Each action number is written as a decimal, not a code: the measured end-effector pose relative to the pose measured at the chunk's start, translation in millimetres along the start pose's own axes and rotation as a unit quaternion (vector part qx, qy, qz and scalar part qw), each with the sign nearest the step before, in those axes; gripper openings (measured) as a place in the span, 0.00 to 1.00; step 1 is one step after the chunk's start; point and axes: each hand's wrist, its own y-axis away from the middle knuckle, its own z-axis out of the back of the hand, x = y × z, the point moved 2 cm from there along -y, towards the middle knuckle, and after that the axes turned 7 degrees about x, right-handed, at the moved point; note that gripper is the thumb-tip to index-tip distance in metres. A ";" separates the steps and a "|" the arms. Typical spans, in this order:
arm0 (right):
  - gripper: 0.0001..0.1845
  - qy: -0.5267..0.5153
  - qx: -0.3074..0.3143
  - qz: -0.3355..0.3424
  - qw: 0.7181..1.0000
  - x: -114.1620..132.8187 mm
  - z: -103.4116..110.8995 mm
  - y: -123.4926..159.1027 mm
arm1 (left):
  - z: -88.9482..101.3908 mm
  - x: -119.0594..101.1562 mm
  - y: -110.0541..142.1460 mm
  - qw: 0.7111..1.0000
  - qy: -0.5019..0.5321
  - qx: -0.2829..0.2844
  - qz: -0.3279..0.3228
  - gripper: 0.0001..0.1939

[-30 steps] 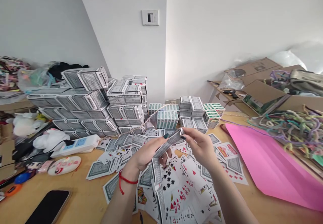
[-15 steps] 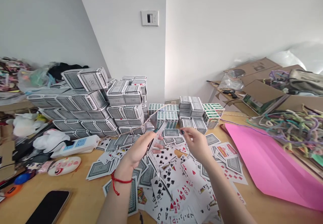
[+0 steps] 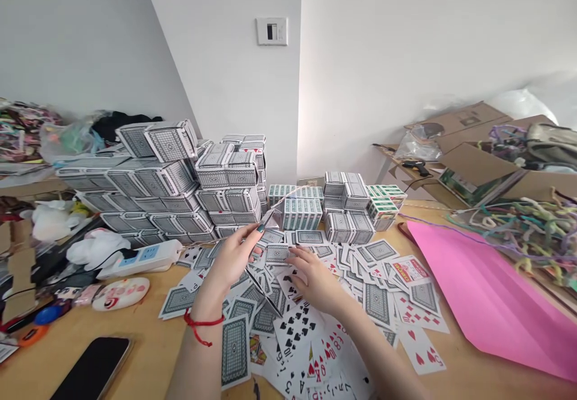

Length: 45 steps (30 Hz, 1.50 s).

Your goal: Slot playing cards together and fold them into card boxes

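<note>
My left hand (image 3: 237, 255) is closed around a narrow silver-grey strip (image 3: 270, 215) whose exact kind I cannot make out. A thin dark length (image 3: 264, 292) extends below this hand toward the loose cards. My right hand (image 3: 315, 280) is palm down over the pile, its fingers apart. Its fingertips touch the right edge of a face-down playing card (image 3: 277, 254). Under and around both hands, scattered playing cards (image 3: 297, 328) lie face up and face down. A red cord bracelet (image 3: 202, 323) circles my left wrist.
Blocks of folded cards (image 3: 166, 180) are stacked at the back left, with smaller stacks (image 3: 347, 207) behind the pile. A power strip (image 3: 146, 257) and phone (image 3: 92, 367) lie to the left. Pink paper (image 3: 487, 304) covers the right side, near fuzzy stems (image 3: 536, 225).
My left hand has moved left, tilting the strip with it. My right hand has shifted left and down from beside a card, and its fingers have spread.
</note>
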 end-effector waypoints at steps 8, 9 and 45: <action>0.07 0.067 -0.021 0.023 0.997 -2.4 -25.2 -2.4 | -7.4 4.3 0.2 0.998 0.032 0.055 0.028 0.20; 0.07 0.082 -0.020 0.022 0.996 -0.3 -25.1 -2.9 | -8.1 4.3 -0.1 0.997 0.033 0.062 0.029 0.18; 0.10 -0.690 -0.191 -0.063 0.695 -50.7 -8.6 -8.8 | -36.2 19.6 -8.1 0.965 0.091 0.215 0.123 0.28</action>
